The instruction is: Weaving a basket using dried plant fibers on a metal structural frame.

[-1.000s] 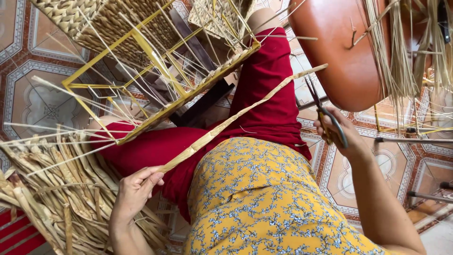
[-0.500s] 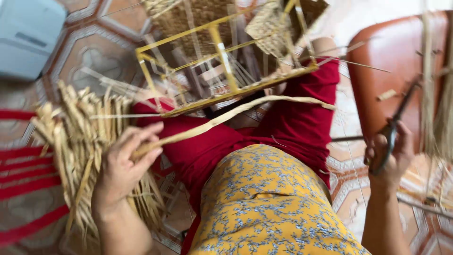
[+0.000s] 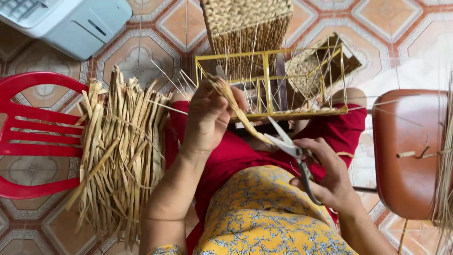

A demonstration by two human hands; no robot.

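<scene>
Reed strip: now raised in front of the yellow wire frame, above the lap, where it was stretched low across the legs.
Bundle of dried reeds: laid at the left on the tiled floor.
Left hand: closed around the strip's upper end.
Right hand: gripped on the scissors.
Scissors: blades parted, brought up against the strip's lower end; formerly held well apart.
</scene>
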